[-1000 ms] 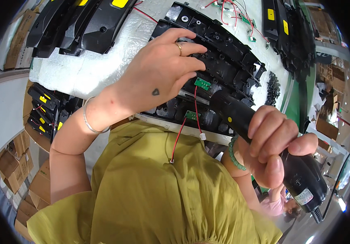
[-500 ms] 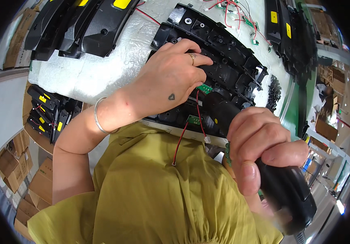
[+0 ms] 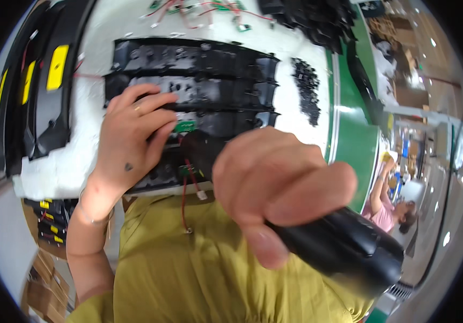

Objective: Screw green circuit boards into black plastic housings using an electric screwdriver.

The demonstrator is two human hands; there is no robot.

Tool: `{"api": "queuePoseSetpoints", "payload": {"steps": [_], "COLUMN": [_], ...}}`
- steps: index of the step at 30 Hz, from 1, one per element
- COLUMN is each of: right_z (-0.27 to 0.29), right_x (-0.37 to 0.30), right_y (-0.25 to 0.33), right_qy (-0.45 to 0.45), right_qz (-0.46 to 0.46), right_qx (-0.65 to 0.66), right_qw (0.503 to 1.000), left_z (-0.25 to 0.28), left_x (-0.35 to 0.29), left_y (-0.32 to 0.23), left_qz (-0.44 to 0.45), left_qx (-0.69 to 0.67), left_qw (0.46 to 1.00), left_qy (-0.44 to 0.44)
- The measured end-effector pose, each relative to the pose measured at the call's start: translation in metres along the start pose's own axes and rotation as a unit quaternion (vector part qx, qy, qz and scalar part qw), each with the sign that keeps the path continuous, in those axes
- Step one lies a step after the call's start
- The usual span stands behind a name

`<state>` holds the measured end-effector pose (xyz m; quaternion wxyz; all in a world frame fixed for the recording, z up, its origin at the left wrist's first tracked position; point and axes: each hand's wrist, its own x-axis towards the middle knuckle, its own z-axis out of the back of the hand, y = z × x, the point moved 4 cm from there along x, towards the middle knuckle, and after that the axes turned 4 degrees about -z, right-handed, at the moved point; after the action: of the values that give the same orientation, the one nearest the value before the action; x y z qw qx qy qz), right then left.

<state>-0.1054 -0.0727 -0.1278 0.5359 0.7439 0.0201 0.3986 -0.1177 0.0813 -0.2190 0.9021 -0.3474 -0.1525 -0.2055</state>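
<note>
The left hand (image 3: 129,142) lay palm-down, fingers spread flat on the black plastic housing (image 3: 199,86) on the white desk (image 3: 64,161). The right hand (image 3: 280,188), raised close, was wrapped tightly around a black power screwdriver (image 3: 344,247).

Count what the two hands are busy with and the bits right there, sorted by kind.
Black power screwdriver, in the right hand: 1
Black plastic housing, under the left hand: 1
Small green circuit boards with red wires: 2
Heap of small black parts: 1
Total: 5
</note>
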Motion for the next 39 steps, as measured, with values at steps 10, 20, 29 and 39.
{"api": "queuePoseSetpoints", "payload": {"steps": [10, 20, 29, 39], "right_z": [0.139, 0.174, 0.174, 0.163], "right_x": [-0.05, -0.072, -0.076, -0.078], "right_y": [0.053, 0.038, 0.051, 0.076], "right_qy": [-0.36, -0.44, -0.435, -0.355], "right_qz": [0.089, 0.084, 0.093, 0.15], "right_qx": [-0.256, -0.203, -0.184, -0.091], "right_qw": [0.893, 0.871, 0.876, 0.918], "left_z": [0.008, 0.003, -0.006, -0.116], "left_x": [0.012, 0.036, 0.054, 0.135], "left_y": [-0.015, -0.032, -0.046, -0.086], "left_qz": [-0.002, -0.035, -0.051, -0.223], "left_qx": [0.005, 0.02, -0.006, -0.197], "left_qw": [1.0, 0.998, 0.998, 0.952], "left_qy": [0.022, 0.04, 0.048, 0.068]}}
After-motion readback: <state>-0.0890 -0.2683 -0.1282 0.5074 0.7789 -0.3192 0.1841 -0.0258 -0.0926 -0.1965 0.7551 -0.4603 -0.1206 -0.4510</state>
